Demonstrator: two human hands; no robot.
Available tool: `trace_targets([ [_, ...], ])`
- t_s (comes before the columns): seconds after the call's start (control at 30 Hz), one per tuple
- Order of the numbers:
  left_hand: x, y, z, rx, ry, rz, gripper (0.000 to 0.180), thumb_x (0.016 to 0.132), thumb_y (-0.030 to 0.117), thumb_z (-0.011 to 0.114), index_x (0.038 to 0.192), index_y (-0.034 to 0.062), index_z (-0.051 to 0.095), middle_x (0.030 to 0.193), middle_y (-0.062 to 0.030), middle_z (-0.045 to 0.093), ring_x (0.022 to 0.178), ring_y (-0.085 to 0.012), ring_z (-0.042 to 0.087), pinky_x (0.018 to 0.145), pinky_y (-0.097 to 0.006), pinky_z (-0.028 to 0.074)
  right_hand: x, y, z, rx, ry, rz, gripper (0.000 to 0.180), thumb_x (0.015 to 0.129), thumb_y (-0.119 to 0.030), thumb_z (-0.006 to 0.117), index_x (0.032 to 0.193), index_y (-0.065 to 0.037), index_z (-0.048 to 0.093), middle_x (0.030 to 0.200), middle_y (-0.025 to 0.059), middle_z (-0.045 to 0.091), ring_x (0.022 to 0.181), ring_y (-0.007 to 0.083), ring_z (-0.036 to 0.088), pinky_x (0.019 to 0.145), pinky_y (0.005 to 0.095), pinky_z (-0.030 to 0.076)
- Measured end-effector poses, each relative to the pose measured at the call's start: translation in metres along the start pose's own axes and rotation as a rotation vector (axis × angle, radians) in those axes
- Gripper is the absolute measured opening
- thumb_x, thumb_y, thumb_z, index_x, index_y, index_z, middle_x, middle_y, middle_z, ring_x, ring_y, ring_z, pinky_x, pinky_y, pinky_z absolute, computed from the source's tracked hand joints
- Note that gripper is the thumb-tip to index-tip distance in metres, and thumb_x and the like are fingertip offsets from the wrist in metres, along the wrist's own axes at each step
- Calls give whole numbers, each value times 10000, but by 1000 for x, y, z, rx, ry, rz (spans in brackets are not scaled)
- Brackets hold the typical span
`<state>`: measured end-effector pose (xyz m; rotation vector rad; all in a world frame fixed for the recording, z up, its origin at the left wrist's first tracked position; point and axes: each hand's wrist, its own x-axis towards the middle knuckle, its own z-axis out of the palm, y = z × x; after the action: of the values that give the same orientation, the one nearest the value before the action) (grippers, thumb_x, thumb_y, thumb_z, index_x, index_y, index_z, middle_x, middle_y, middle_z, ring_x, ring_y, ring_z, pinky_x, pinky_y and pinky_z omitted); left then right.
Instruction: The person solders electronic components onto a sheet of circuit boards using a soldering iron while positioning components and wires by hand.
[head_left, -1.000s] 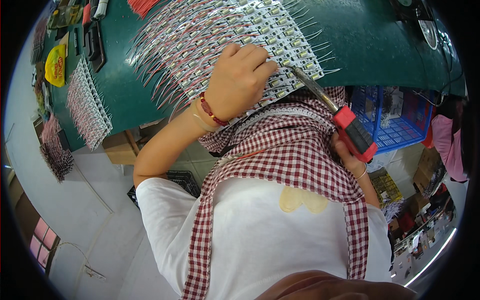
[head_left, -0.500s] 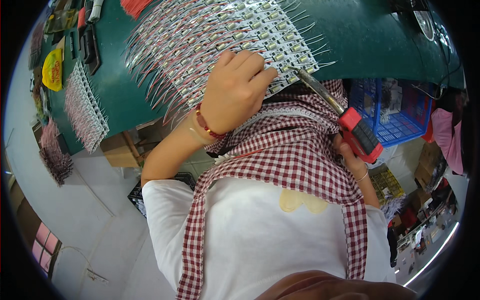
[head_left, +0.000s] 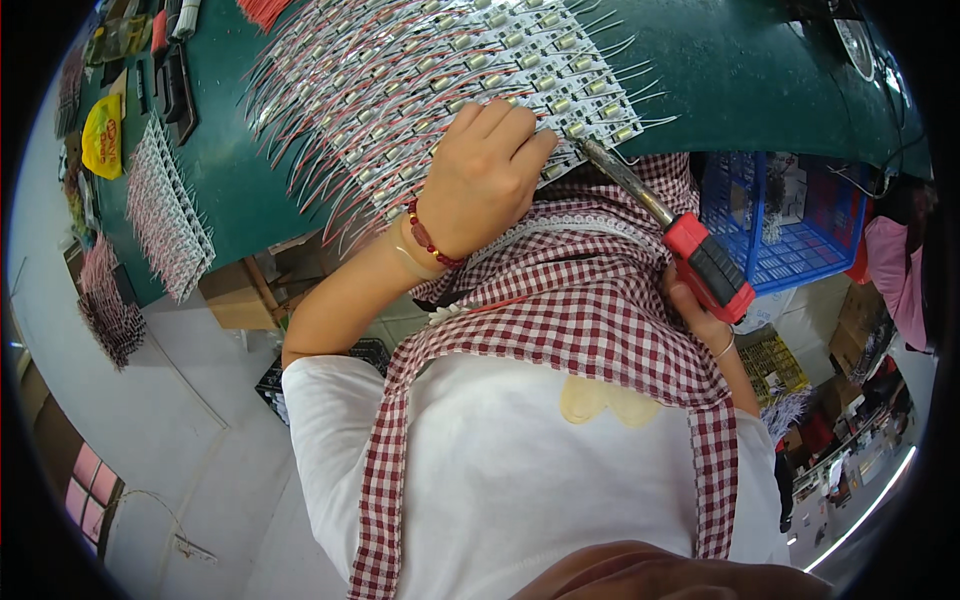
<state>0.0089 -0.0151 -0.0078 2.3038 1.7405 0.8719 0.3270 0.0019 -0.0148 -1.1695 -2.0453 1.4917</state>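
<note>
A large panel of white circuit boards [head_left: 520, 70] lies on the green table, with rows of small yellowish components and many thin red and white wires fanning out. My left hand [head_left: 485, 180] rests over the panel's near edge, fingers curled and thumb pressed toward the index finger. Whatever it pinches is hidden beneath the fingers. In my right hand [head_left: 690, 305] is a soldering iron [head_left: 708, 268] with a red and black handle. Its metal tip points up and left, reaching the near edge of the boards just right of my left thumb.
On the green table [head_left: 720, 90], another wired board panel [head_left: 168, 210] lies at the left, near a yellow bag [head_left: 103, 138] and black-handled tools [head_left: 178, 90]. A blue plastic crate [head_left: 790, 235] stands below the table edge at right. Cables [head_left: 890, 120] hang at the far right.
The soldering iron has shifted slightly left, bringing its tip closer to my left thumb. My left hand has moved slightly right and still has its fingers curled.
</note>
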Motion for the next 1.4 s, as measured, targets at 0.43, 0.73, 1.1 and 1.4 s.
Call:
trace_targets([
  [0.43,3,1,-2,30,-33,21,205,657,-6,644,853,49,627,738,-57,465,706,-229,488,632,-343,378,5,-2,1,-169,-37,-145,216,694,-147,688,859,-16,642,740,94,605,620,236,597,564,331,461],
  [0.73,3,1,-4,58,-41,38,226,646,5,646,867,48,626,767,-52,487,732,-224,503,660,-332,389,-13,16,-1,129,19,-7,229,800,-211,662,885,1,647,767,99,622,646,227,580,579,315,444],
  [1.1,5,11,-10,183,-145,-60,141,714,48,622,852,58,598,817,-56,519,788,-221,522,705,-337,401,-17,14,-5,122,-24,23,230,811,-235,658,856,-10,641,729,82,614,640,217,562,581,319,436],
  [1.4,7,22,-1,147,-43,-192,130,709,75,664,805,80,576,1055,-35,586,947,-230,542,799,-383,384,-18,17,-8,19,-57,49,195,766,-227,674,801,-42,625,701,63,593,612,229,576,560,328,443],
])
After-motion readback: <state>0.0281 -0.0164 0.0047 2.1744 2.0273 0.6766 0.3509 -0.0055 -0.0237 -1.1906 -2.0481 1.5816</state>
